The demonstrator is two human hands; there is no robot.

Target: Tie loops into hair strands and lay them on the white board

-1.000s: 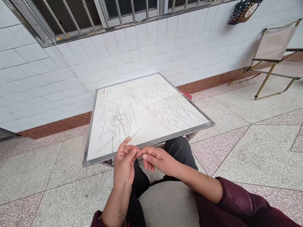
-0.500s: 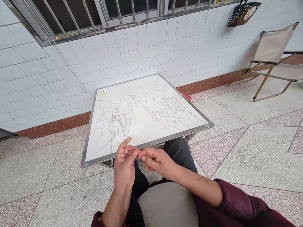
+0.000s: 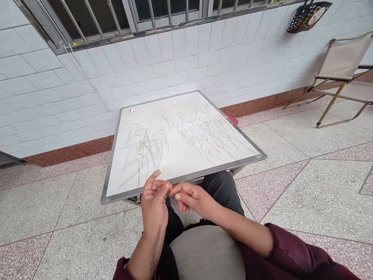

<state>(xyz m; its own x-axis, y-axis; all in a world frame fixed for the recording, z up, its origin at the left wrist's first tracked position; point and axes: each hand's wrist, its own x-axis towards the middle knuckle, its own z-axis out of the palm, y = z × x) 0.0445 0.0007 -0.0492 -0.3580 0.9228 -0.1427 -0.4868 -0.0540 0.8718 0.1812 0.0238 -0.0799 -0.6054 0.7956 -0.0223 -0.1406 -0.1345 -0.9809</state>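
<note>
My left hand (image 3: 154, 202) and my right hand (image 3: 190, 198) meet just below the near edge of a white board (image 3: 175, 159) with a metal rim. Between their fingertips they pinch a thin reddish thread (image 3: 171, 189). A tan plaster wraps my left index fingertip. On the board's left half lie several straight dark strands (image 3: 141, 149). Its right half holds several strands with looped ends (image 3: 206, 134), laid in rows. Both hands hover over my lap, clear of the board.
A small white-and-red object (image 3: 131, 111) sits at the board's far left corner. A white tiled wall with a barred window runs behind. A folding chair (image 3: 339, 74) stands at the far right on the terrazzo floor. A black patterned bag (image 3: 307, 15) hangs on the wall.
The hands stay together at the board's near edge with small finger movements on the thread. The long strand that stuck up past my left finger a second ago is no longer seen.
</note>
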